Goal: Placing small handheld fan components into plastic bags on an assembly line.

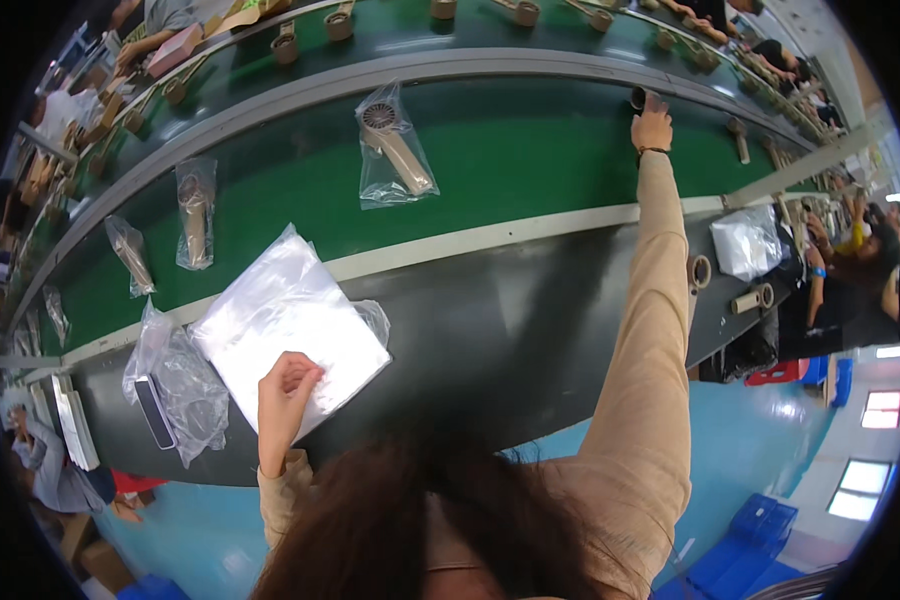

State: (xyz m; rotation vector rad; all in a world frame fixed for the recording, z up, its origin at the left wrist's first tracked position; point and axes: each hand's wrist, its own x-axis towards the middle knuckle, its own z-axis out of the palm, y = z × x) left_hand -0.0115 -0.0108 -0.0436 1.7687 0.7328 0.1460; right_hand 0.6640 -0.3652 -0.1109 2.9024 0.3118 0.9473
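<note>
My right hand (653, 130) reaches far across the green belt to its far side, the fingers wrapped round a handheld fan (638, 99); mostly the fan's dark round end shows. Close to me, my left hand (288, 392) rests at a stack of clear plastic bags (280, 310), fingers curled with thumb and forefinger together. Whether a bag edge is pinched there cannot be seen. Beyond the stack, a beige handheld fan in a clear bag (395, 150) lies on the belt. Another bagged fan (196, 215) lies farther left.
A crumpled plastic bag (195, 390) and a phone-like device (155, 411) lie left of the stack on the dark table (470, 340). Right are a bag bundle (747, 243) and loose fans (752, 299). A metal rail (510, 66) separates a second belt carrying fans. Other people work around.
</note>
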